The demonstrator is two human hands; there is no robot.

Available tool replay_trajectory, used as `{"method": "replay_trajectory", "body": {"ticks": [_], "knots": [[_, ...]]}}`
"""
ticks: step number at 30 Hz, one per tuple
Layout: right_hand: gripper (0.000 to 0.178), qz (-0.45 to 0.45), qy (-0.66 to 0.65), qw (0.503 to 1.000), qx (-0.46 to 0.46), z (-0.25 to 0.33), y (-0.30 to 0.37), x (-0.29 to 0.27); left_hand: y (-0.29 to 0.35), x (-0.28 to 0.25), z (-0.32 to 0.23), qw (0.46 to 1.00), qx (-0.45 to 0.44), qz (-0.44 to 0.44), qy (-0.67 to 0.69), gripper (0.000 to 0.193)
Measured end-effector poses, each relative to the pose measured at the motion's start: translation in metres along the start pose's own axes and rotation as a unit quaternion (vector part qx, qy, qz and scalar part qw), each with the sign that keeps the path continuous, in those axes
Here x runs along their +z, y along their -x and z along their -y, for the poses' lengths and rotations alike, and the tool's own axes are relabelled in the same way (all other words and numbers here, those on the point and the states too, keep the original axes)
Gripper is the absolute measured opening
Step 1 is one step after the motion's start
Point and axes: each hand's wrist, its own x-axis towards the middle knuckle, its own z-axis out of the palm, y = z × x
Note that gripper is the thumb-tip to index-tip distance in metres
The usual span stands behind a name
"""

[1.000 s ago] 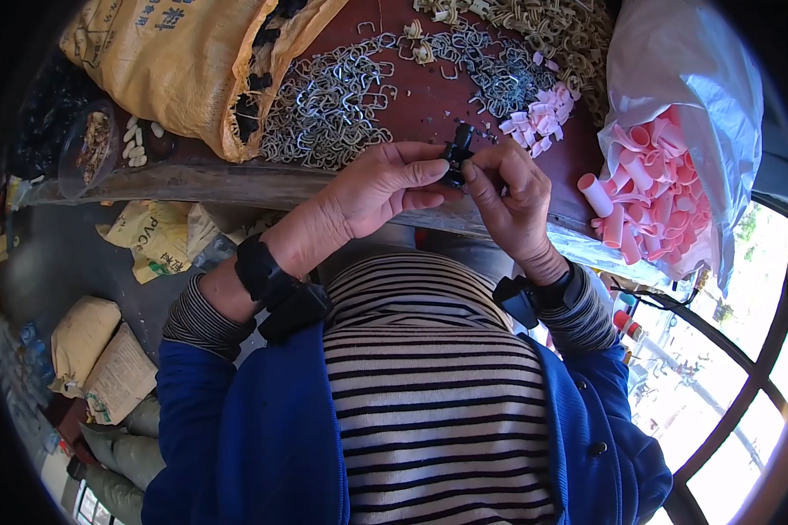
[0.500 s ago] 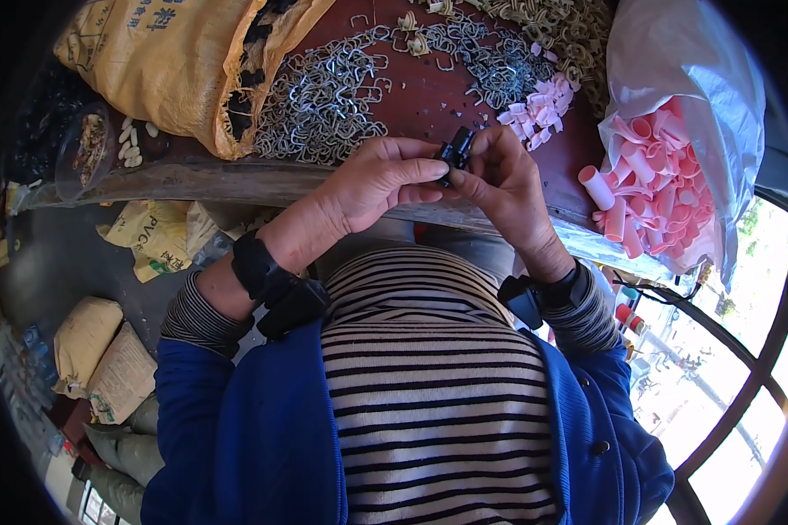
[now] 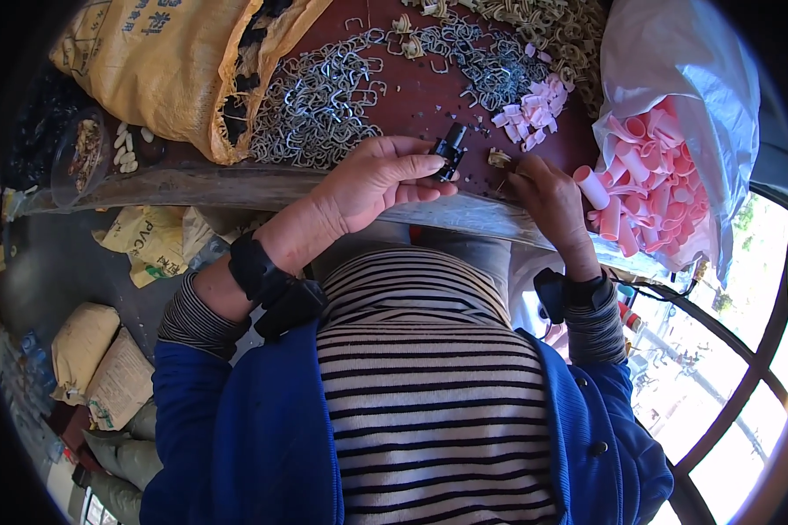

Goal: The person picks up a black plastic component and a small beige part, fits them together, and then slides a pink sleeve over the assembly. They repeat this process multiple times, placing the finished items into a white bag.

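Note:
Between the thumb and fingers of my left hand (image 3: 392, 179), a small black plastic fitting (image 3: 449, 150) with a tube-like upper end is held over the table's near edge. My right hand (image 3: 547, 197) is apart from it, low at the table edge to the right, its fingers curled together. Whatever the right fingertips hold, if anything, is too small to make out. Just beyond those fingertips lies a small beige plastic clip (image 3: 498, 157). Small pale pink pieces (image 3: 536, 112) are heaped farther back.
Bent metal hooks (image 3: 320, 109) cover the table's left part, beside a yellow woven sack (image 3: 162, 74). More small metal clips (image 3: 499, 68) and beige plastic parts (image 3: 560, 35) lie at the back. A white bag (image 3: 674, 61) at right spills pink tube pieces (image 3: 648, 179).
My right hand has let go of the black fitting and moved right and down to the table edge. The left hand keeps the fitting in nearly the same place.

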Motion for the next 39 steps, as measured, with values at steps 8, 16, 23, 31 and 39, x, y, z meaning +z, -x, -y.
{"method": "replay_trajectory", "body": {"ticks": [8,16,23,31,39], "knots": [[0.015,0.121,-0.077,0.986,0.085,-0.026,-0.019,-0.013,0.001,-0.006,0.004,1.000,0.009,-0.002,-0.002,0.022],[0.008,-0.067,-0.051,0.996,-0.012,-0.009,0.006,0.001,0.000,-0.004,0.003,1.000,0.012,-0.004,0.003,0.020],[0.011,0.005,-0.218,0.975,-0.035,0.010,-0.005,-0.011,-0.001,-0.002,0.007,1.000,0.007,-0.019,-0.015,0.019],[0.016,0.039,-0.412,0.907,-0.079,0.047,-0.033,0.007,-0.001,-0.001,0.005,1.000,-0.011,-0.012,-0.005,0.023],[0.017,0.078,-0.480,0.874,0.010,0.054,-0.032,0.004,-0.002,-0.004,0.003,1.000,-0.022,-0.008,-0.004,0.025]]}}
